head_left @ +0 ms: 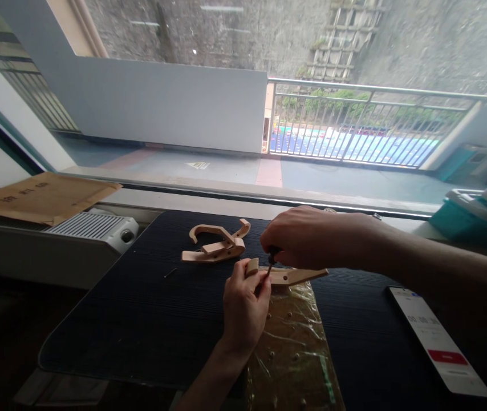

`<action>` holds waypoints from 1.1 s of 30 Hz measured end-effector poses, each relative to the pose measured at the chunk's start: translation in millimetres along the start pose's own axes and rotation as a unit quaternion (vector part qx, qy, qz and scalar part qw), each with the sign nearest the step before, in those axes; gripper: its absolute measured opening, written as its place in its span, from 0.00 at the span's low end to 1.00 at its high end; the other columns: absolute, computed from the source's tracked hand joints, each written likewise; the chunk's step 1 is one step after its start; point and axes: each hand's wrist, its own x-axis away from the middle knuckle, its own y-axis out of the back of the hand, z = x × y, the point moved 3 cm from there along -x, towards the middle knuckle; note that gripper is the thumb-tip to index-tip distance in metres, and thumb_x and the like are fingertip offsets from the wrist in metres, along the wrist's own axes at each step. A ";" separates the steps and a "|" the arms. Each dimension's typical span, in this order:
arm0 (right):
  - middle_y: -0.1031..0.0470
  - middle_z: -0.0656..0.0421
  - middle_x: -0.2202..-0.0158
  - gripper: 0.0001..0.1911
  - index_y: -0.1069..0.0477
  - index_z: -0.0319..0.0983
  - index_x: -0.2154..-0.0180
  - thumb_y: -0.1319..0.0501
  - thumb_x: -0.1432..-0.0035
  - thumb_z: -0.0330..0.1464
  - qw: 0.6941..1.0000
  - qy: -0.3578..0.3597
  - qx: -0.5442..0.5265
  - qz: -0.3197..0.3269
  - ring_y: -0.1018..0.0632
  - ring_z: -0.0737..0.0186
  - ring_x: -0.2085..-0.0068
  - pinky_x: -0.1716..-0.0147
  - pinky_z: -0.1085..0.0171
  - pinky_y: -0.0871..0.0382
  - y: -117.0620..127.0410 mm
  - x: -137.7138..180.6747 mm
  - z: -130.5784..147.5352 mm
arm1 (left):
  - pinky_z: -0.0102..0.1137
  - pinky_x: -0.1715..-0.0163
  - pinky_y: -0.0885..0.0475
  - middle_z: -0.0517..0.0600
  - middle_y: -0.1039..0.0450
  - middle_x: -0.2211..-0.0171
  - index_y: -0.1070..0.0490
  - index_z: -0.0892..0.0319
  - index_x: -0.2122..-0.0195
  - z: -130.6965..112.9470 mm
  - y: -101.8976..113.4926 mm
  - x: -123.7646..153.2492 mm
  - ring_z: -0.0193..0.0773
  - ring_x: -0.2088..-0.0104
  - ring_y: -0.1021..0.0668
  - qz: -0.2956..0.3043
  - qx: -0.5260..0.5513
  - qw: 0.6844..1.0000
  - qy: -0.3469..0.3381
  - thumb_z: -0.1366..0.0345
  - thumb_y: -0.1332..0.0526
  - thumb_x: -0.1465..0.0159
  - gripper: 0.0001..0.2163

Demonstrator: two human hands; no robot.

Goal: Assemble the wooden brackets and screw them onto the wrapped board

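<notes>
My left hand [247, 305] is closed around one end of a pale wooden piece [297, 277] with drilled holes, holding it over a plastic-wrapped brown board [288, 342]. From above, my right hand [297, 237] grips the dark handle of a screwdriver [272, 256]. The screwdriver's shaft points down to the wooden piece beside my left fingertips; its tip is hidden there. Left of my hands lie several joined wooden parts [218, 248], among them a curved hook shape. A single screw [170, 273] rests on the dark table.
The dark table [141, 319] stands against a window. A phone [438, 342] with a timer on its screen lies at the right. At the left, a brown envelope [42, 197] rests on a white heater-like unit [98, 228]. A teal container [461, 214] stands at the far right.
</notes>
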 end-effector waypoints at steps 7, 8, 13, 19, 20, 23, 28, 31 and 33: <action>0.31 0.59 0.78 0.11 0.27 0.35 0.70 0.46 0.43 0.33 0.998 -0.053 -0.004 -0.040 0.40 0.70 0.79 0.78 0.66 0.50 -11.8 -1.2 -2.7 | 0.36 0.56 0.29 0.51 0.33 0.57 0.25 0.56 0.65 -1.2 0.5 -0.3 0.39 0.60 0.26 0.006 -0.008 1.000 0.003 0.69 0.41 0.41 0.06; 0.31 0.59 0.78 0.12 0.27 0.35 0.69 0.46 0.44 0.34 0.997 -0.058 -0.005 -0.044 0.39 0.70 0.79 0.78 0.66 0.50 -11.9 -0.8 -4.1 | 0.36 0.56 0.29 0.51 0.33 0.57 0.25 0.56 0.65 -1.3 0.6 -0.4 0.39 0.60 0.26 0.006 -0.010 1.000 0.002 0.69 0.41 0.41 0.06; 0.26 0.59 0.72 0.10 0.26 0.38 0.64 0.43 0.47 0.28 1.000 -0.009 -0.023 -0.009 0.33 0.68 0.74 0.75 0.67 0.46 -4.3 1.2 -4.2 | 0.37 0.56 0.29 0.52 0.33 0.57 0.25 0.57 0.65 -1.3 1.2 -0.5 0.39 0.60 0.26 0.002 -0.008 1.000 -0.005 0.69 0.42 0.40 0.06; 0.28 0.59 0.74 0.09 0.27 0.36 0.67 0.46 0.47 0.25 0.999 0.026 -0.039 -0.020 0.34 0.70 0.75 0.76 0.68 0.46 -7.6 0.3 -2.6 | 0.36 0.57 0.29 0.52 0.34 0.57 0.26 0.57 0.65 -2.3 1.9 -1.2 0.39 0.60 0.26 0.013 -0.006 1.000 0.004 0.67 0.42 0.40 0.06; 0.29 0.60 0.75 0.08 0.28 0.35 0.69 0.47 0.45 0.26 0.999 0.021 -0.044 -0.025 0.35 0.70 0.76 0.77 0.68 0.47 -10.1 -0.5 -2.5 | 0.36 0.57 0.29 0.52 0.34 0.57 0.26 0.57 0.65 -2.4 1.9 -1.5 0.39 0.60 0.26 0.014 -0.006 1.000 0.006 0.67 0.42 0.40 0.06; 0.32 0.61 0.77 0.10 0.30 0.36 0.72 0.48 0.43 0.31 0.998 -0.023 -0.036 -0.046 0.39 0.71 0.79 0.79 0.67 0.49 -14.4 -4.1 -3.0 | 0.36 0.57 0.28 0.52 0.34 0.56 0.26 0.57 0.66 -2.5 1.9 -1.8 0.39 0.61 0.26 0.011 -0.007 1.000 0.007 0.67 0.42 0.40 0.06; 0.30 0.60 0.76 0.06 0.28 0.37 0.69 0.43 0.47 0.31 1.000 -0.018 0.001 -0.025 0.37 0.70 0.77 0.78 0.67 0.49 -6.7 -7.0 0.2 | 0.36 0.58 0.28 0.52 0.33 0.57 0.25 0.57 0.65 -0.3 1.9 -0.4 0.39 0.61 0.26 0.006 -0.017 1.000 0.003 0.67 0.42 0.40 0.06; 0.29 0.60 0.76 0.06 0.28 0.37 0.71 0.43 0.49 0.25 1.000 0.011 0.003 0.008 0.36 0.70 0.76 0.77 0.67 0.48 -2.1 -5.8 4.4 | 0.37 0.58 0.28 0.52 0.33 0.57 0.25 0.57 0.65 0.6 1.8 0.0 0.40 0.60 0.25 0.007 -0.014 1.000 0.008 0.67 0.42 0.40 0.06; 0.31 0.61 0.78 0.07 0.28 0.36 0.73 0.44 0.49 0.24 1.000 0.021 0.004 0.009 0.37 0.71 0.78 0.78 0.67 0.48 -2.0 -5.8 7.2 | 0.37 0.57 0.28 0.52 0.33 0.56 0.25 0.57 0.64 0.3 1.4 -0.2 0.40 0.60 0.25 0.008 -0.013 1.000 0.012 0.68 0.42 0.40 0.06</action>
